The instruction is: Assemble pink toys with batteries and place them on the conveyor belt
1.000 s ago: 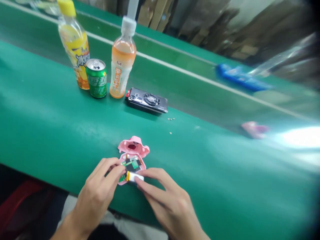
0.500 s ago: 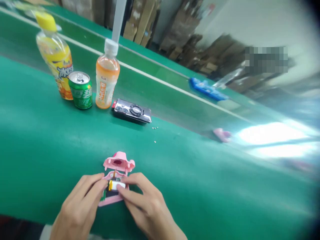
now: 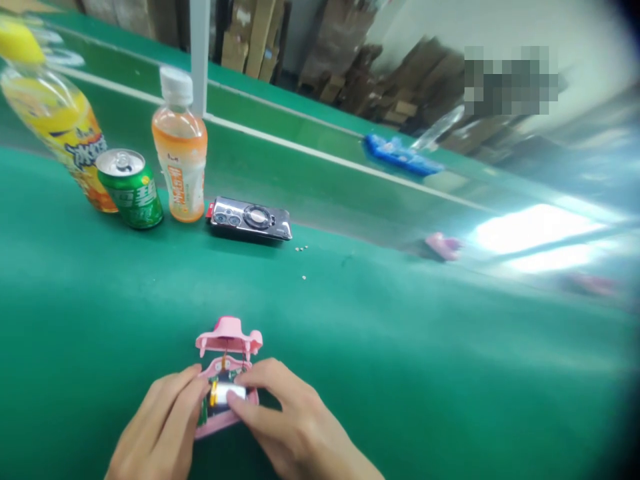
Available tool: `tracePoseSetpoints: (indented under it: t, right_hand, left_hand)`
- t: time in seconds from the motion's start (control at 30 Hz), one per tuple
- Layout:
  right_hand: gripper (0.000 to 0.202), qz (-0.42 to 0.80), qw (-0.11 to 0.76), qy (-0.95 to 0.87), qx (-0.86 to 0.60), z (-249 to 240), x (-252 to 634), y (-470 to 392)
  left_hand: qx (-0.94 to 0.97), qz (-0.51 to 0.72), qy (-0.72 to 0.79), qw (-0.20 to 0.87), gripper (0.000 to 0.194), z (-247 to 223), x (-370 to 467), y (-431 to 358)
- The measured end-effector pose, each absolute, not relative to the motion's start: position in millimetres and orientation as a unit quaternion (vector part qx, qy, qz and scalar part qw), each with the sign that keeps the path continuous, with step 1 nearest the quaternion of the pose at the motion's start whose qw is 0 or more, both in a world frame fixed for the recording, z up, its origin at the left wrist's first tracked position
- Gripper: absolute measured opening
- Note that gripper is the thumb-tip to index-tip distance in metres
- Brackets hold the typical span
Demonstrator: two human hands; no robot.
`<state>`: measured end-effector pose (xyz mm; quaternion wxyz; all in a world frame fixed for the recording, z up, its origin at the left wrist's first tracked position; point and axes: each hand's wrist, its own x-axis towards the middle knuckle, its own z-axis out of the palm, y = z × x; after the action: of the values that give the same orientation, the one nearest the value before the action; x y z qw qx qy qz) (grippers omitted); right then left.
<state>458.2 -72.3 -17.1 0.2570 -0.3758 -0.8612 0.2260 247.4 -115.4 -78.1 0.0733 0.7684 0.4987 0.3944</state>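
Note:
A pink plastic housing (image 3: pixel 219 423) lies opened on the green table, with circuit boards inside it. A white battery pack (image 3: pixel 223 394) with yellow tape at one end sits in the middle of the housing. My left hand (image 3: pixel 160 417) grips the housing's left side, its fingertips at the green board edge. The thumb of my right hand (image 3: pixel 295 413) presses on the battery, and its index finger touches the board above it. Just beyond stands a second pink shell piece (image 3: pixel 227 341), joined to the housing by thin wires.
A phone (image 3: pixel 251 219) lies on a dark box farther back. Left of it stand an orange drink bottle (image 3: pixel 183 160), a green can (image 3: pixel 133 190) and a yellow-capped bottle (image 3: pixel 60 127). Tiny white bits (image 3: pixel 303 249) lie near the phone. A blue tray (image 3: pixel 400 157) and a pink part (image 3: pixel 443 246) are farther right.
The camera view has shifted, so the bottles, can and phone appear farther left and the housing slightly lower. Both hands keep their places on the housing and the battery.

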Motion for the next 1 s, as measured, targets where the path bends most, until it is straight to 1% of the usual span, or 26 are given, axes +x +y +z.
tracePoseSetpoints:
  t: [0.2, 0.33, 0.43, 0.53, 0.6, 0.67, 0.73, 0.83, 0.9, 1.0]
  right_hand:
    - [0.024, 0.209, 0.181, -0.890, -0.363, -13, 455, -73]
    - [0.022, 0.198, 0.164, -0.894, -0.367, -16, 454, -77]
    - [0.025, 0.177, 0.186, -0.889, -0.378, -21, 451, -82]
    - [0.031, 0.129, 0.242, -0.873, -0.404, -31, 446, -91]
    - [0.028, 0.099, 0.296, -0.844, -0.436, -38, 444, -96]
    - [0.023, 0.079, 0.331, -0.813, -0.472, -44, 443, -100]
    - [0.021, 0.070, 0.345, -0.795, -0.495, -50, 443, -102]
    - [0.022, 0.065, 0.353, -0.790, -0.497, -58, 443, -107]
    - [0.024, 0.060, 0.357, -0.790, -0.495, -64, 445, -112]
    - [0.027, 0.087, 0.348, -0.791, -0.495, -70, 454, -112]
  left_hand:
    - [0.778, 0.380, 0.492, 0.085, 0.032, -77, 245, -116]
    - [0.809, 0.365, 0.456, 0.068, 0.028, -77, 235, -110]
    - [0.845, 0.336, 0.412, 0.054, 0.032, -80, 224, -104]
    - [0.868, 0.316, 0.381, 0.041, 0.037, -84, 216, -101]
    - [0.871, 0.307, 0.382, 0.039, 0.040, -85, 215, -101]
    - [0.871, 0.298, 0.388, 0.043, 0.045, -85, 215, -102]
    - [0.869, 0.297, 0.392, 0.048, 0.050, -83, 216, -103]
    - [0.868, 0.301, 0.391, 0.061, 0.054, -84, 217, -103]
    - [0.857, 0.313, 0.398, 0.093, 0.051, -85, 217, -102]
    - [0.804, 0.354, 0.451, 0.156, 0.035, -81, 225, -100]
